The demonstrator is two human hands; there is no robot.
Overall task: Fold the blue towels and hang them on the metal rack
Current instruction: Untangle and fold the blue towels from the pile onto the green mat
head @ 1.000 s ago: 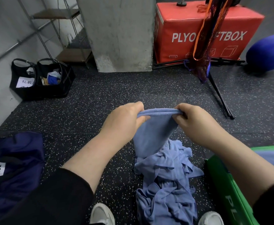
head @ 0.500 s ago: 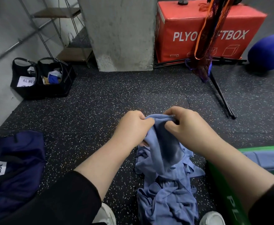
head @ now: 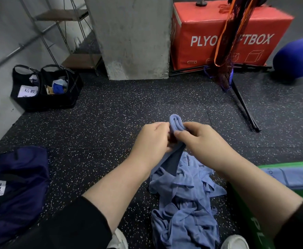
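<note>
Speckled black rubber floor (head: 129,108), heap of blue towels (head: 184,203) near, navy bag (head: 16,178) left, red box (head: 219,33) far right

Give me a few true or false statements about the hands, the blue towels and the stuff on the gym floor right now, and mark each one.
1. Both hands grip one folded blue towel. True: left hand and right hand both hold it.
2. The pile of crumpled blue towels lies on the speckled black rubber floor. True.
3. The soft plyo box behind is green. False: it is red.
4. The big blue ball sits far left. False: far right.
</note>
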